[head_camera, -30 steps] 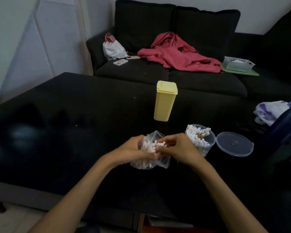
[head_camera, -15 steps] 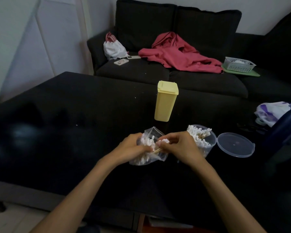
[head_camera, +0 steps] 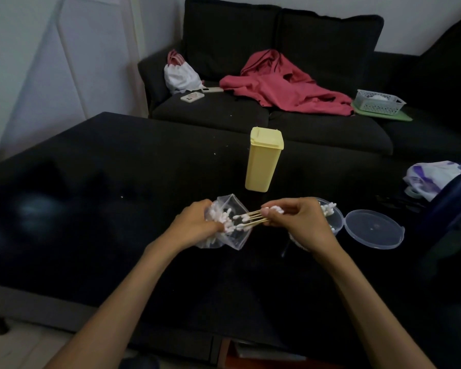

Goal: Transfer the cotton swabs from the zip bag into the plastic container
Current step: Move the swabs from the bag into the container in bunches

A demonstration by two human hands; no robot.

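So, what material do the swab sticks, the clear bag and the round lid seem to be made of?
The tan swab sticks look like wood or bamboo, matte. The clear zip bag seems thin soft plastic, creased and glossy. The round transparent lid appears to be stiffer plastic, smooth, with a raised rim.

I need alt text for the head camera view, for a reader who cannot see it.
The right hand pinches several cotton swabs drawn from the zip bag, which the left hand grips. A plastic container with swabs stands behind, on a black table.
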